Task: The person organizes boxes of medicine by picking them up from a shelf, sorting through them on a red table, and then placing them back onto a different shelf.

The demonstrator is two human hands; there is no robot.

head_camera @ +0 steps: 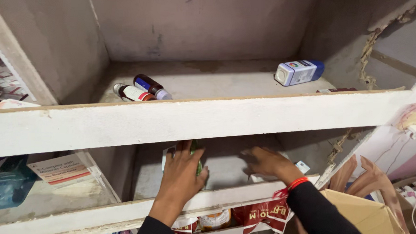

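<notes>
My left hand (181, 176) reaches into the lower shelf compartment and grips a green item (197, 159) beside a white box (167, 153); most of the item is hidden by my fingers. My right hand (267, 161), with a red thread on the wrist, lies flat on the same shelf further right, over a white box (302, 167). Its fingers are spread and I cannot see anything held in it.
On the upper shelf (217, 117) lie two dark medicine bottles (141, 88) and a white and blue bottle (299, 72) on its side. A white carton (60, 171) sits at lower left. Red packets (264, 213) hang below the lower shelf. A brown cardboard box (372, 218) stands at right.
</notes>
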